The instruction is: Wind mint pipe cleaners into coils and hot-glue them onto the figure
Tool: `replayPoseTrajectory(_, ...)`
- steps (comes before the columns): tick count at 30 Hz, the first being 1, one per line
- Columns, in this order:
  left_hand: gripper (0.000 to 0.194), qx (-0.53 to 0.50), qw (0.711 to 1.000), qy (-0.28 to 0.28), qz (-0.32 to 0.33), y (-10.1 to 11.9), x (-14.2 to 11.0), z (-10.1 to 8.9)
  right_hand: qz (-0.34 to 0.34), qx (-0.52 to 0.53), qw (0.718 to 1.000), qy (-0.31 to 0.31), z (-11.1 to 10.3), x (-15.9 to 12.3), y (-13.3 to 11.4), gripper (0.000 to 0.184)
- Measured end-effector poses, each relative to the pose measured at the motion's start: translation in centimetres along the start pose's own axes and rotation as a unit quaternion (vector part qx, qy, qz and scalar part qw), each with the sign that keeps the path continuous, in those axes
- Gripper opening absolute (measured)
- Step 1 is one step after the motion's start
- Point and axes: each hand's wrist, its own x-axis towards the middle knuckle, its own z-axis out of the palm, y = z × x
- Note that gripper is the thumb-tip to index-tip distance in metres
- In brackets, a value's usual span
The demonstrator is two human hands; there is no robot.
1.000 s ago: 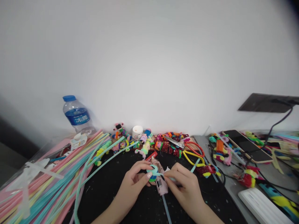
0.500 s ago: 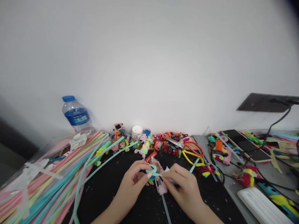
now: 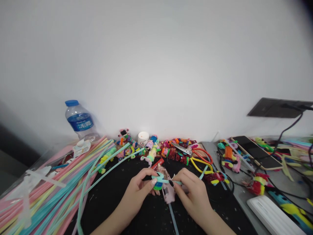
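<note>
My left hand [image 3: 141, 189] pinches a mint-green pipe cleaner [image 3: 165, 180] between thumb and fingers, where one end is curled into a loop. The fingers of my right hand [image 3: 192, 189] are closed on its straight part. A small dark oval shows at my right fingertips; I cannot tell if it is a nail. Just beneath the loop is a blue-and-green fuzzy piece [image 3: 158, 186], partly hidden by my left fingers. Between and below my hands lies a pink glue gun [image 3: 168, 195], a translucent glue stick [image 3: 173, 217] sticking out of its back.
Bundled pastel pipe cleaners [image 3: 58, 186] fill the left, with a water bottle [image 3: 81, 120] behind. Several fuzzy figures [image 3: 153, 153] line the wall beside scissors [image 3: 201, 160] and a white jar [image 3: 143, 138]. At right are a phone [image 3: 256, 153], black cables [image 3: 285, 130] and a white power bank [image 3: 271, 213].
The curled end has turned and now looks flatter. My right hand has shifted slightly and its fingertips have rolled, bringing the dark oval into sight. My left hand stays nearly in place.
</note>
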Motion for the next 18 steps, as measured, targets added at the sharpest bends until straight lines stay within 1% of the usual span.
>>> replayPoseTrajectory(4, 0.019, -0.077, 0.995, -0.024, -0.051, 0.01, -0.13, 0.07, 0.009, -0.015, 1.000, -0.004, -0.07, 0.05, 0.11, 0.017)
replayPoseTrajectory(8, 0.016, -0.150, 0.986, -0.046, -0.064, -0.12, -0.34, 0.28, 0.007, -0.021, 1.000, -0.008, -0.13, 0.10, -0.02, 0.017)
replayPoseTrajectory(18, 0.011, -0.212, 0.971, -0.067, -0.084, -0.12, -0.67, 0.45, 0.020, -0.032, 0.999, -0.014, 0.05, 0.05, -0.18, 0.016)
